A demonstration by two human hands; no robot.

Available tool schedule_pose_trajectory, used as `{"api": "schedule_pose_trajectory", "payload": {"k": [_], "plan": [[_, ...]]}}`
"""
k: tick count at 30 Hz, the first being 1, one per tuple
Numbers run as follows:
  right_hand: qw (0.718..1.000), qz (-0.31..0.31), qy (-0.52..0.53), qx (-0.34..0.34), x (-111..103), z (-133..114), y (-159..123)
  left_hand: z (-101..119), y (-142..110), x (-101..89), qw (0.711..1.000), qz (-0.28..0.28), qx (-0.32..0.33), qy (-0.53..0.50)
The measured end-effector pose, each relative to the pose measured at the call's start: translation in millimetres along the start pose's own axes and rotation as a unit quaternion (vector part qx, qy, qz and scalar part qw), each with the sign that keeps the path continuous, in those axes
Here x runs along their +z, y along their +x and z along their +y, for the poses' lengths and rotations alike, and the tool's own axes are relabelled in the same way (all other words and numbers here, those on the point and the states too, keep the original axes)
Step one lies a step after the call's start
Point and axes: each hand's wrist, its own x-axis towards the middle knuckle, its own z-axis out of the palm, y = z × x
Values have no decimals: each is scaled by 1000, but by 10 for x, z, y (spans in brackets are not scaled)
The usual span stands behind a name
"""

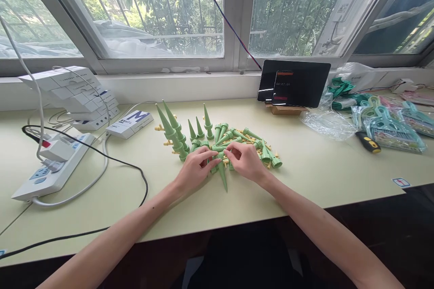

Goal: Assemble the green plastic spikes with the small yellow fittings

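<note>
My left hand [196, 167] has its thumb and fingers pinched on the wide end of a green watering spike [222, 176], whose tip points down toward the desk's front edge. Close against it, the fingers of my right hand [246, 162] are pressed together near the top of that spike; what they grip is too small to make out. Behind and right of my hands lies a heap of loose green spikes [266, 151] with yellow valve pieces among them. To the left, several spikes stand upright, some in tall stacks [171, 131] with yellow valves sticking out sideways.
A power strip [57, 167] with cables lies at left, a black cable [132, 167] crossing the desk. White boxes [77, 95] are piled behind it. A tablet [305, 83] with a phone [283, 88] leans at the back. Wrapped brush sets [389, 128] and a yellow-black tool [368, 142] lie right.
</note>
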Motion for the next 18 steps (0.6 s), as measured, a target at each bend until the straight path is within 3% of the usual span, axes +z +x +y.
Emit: {"api": "schedule_pose_trajectory", "payload": {"k": [12, 18], "plan": [[997, -38, -59, -13, -30, 30, 2, 60, -66, 26, 996, 36, 77, -11], [997, -44, -65, -8, -26, 43, 5, 68, -110, 39, 994, 5, 98, -38]]}}
